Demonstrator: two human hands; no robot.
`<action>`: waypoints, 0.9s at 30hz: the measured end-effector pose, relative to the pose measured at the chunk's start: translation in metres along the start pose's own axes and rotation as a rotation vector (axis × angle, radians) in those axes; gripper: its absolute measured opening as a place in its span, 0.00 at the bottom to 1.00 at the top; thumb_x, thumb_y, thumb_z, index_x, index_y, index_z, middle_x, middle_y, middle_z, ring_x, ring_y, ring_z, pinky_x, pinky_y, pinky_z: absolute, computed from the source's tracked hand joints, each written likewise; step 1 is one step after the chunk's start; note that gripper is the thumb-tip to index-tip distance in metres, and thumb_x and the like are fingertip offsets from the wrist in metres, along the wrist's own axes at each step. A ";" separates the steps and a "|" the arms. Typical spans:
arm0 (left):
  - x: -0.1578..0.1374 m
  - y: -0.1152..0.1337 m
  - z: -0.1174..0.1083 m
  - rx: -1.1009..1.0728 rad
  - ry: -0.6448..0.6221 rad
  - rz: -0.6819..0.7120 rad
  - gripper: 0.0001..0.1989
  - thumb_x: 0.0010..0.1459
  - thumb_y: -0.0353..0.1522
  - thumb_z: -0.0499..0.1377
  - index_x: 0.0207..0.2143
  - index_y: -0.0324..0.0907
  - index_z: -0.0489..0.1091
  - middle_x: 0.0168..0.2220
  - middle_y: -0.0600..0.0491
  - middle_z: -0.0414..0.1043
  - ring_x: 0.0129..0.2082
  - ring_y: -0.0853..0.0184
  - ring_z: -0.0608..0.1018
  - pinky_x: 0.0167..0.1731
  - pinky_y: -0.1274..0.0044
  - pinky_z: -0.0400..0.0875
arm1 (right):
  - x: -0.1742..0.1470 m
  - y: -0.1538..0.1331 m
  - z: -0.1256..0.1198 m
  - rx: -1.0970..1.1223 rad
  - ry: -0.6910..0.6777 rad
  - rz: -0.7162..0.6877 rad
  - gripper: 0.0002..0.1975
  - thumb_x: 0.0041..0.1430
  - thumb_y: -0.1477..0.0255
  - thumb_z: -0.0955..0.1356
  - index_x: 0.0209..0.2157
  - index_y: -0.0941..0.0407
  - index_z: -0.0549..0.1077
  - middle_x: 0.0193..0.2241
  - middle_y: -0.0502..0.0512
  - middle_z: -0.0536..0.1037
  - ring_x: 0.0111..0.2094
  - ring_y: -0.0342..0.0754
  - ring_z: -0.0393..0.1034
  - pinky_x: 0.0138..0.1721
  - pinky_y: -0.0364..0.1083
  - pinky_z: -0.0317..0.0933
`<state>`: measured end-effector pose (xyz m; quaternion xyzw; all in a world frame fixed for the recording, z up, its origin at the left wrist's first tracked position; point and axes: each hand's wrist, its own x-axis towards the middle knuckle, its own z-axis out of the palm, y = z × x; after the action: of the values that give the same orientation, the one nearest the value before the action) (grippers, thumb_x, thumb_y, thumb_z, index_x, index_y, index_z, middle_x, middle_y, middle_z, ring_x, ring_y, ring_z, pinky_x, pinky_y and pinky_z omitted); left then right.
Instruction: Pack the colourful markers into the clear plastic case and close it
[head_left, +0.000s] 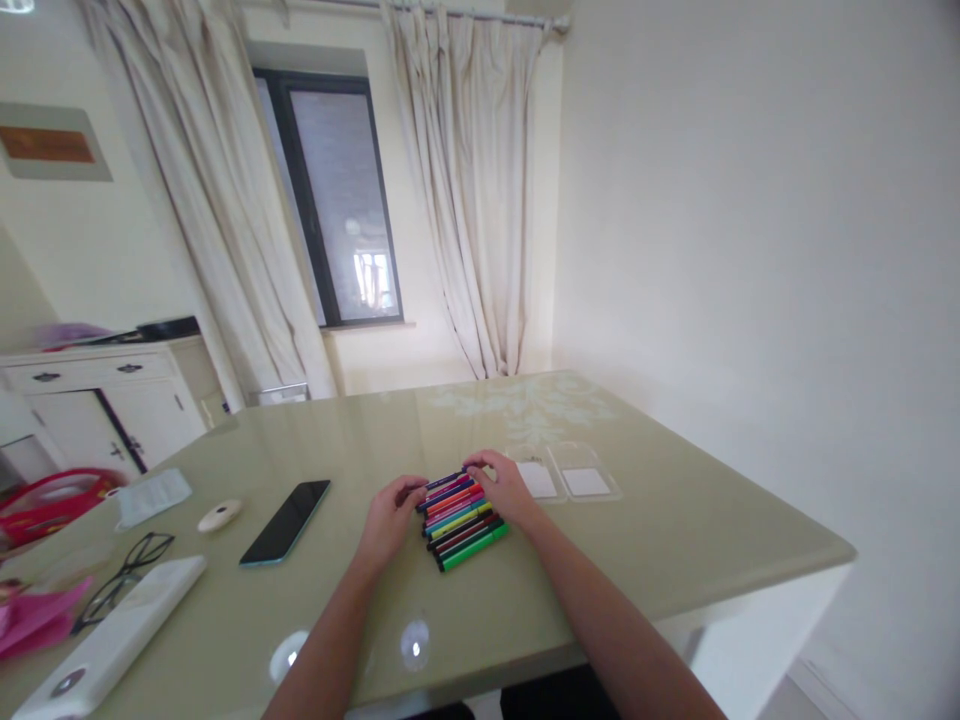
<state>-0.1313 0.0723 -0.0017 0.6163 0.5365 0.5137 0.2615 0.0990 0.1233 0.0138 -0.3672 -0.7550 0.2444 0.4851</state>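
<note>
A row of capped felt-tip markers (466, 530) in several colours lies side by side on the table, with a green marker (474, 550) nearest me. At the far end of the row is a dark blue marker (447, 480). My left hand (390, 515) has its thumb and fingertips closed at this marker's left end. Its right end is between the fingers of my right hand (504, 488), which partly covers the row. Just beyond my right hand sits an open clear plastic case (556, 474) with white paper pieces inside, its left part partly hidden.
Left on the glossy table (675, 530) are a black-screened phone (286, 523), a cream oval object (220, 515), glasses (124, 578), a long white device (112, 640), a pale folded item (155, 497) and something pink (37, 620). A wall (750, 250) stands along the right.
</note>
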 end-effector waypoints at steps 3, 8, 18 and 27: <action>0.000 0.002 0.002 -0.023 0.001 -0.011 0.16 0.54 0.42 0.60 0.37 0.41 0.76 0.35 0.49 0.82 0.36 0.62 0.82 0.40 0.71 0.77 | 0.000 -0.001 -0.001 0.023 -0.050 0.041 0.09 0.62 0.70 0.67 0.39 0.53 0.80 0.38 0.52 0.82 0.42 0.48 0.74 0.49 0.48 0.64; -0.001 0.008 0.004 -0.057 0.021 -0.025 0.17 0.50 0.43 0.63 0.35 0.40 0.78 0.34 0.49 0.82 0.34 0.60 0.82 0.39 0.70 0.78 | 0.001 -0.003 -0.001 0.090 -0.069 0.094 0.10 0.59 0.67 0.68 0.38 0.53 0.82 0.36 0.53 0.83 0.40 0.51 0.76 0.48 0.50 0.66; 0.001 0.004 0.009 -0.028 0.045 -0.046 0.17 0.49 0.43 0.63 0.34 0.40 0.79 0.34 0.49 0.82 0.35 0.60 0.82 0.40 0.70 0.77 | 0.000 -0.004 0.005 0.133 -0.080 0.150 0.09 0.58 0.69 0.68 0.36 0.55 0.82 0.34 0.53 0.83 0.37 0.51 0.77 0.45 0.49 0.69; 0.013 -0.017 0.007 0.399 0.138 -0.058 0.15 0.58 0.40 0.54 0.37 0.41 0.77 0.39 0.47 0.81 0.40 0.58 0.80 0.45 0.67 0.73 | 0.005 0.008 -0.006 -0.129 0.244 0.086 0.12 0.62 0.71 0.66 0.45 0.54 0.79 0.45 0.58 0.80 0.49 0.52 0.73 0.56 0.52 0.62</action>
<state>-0.1325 0.0910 -0.0142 0.6037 0.6616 0.4305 0.1114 0.1054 0.1327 0.0132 -0.4565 -0.6882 0.1697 0.5377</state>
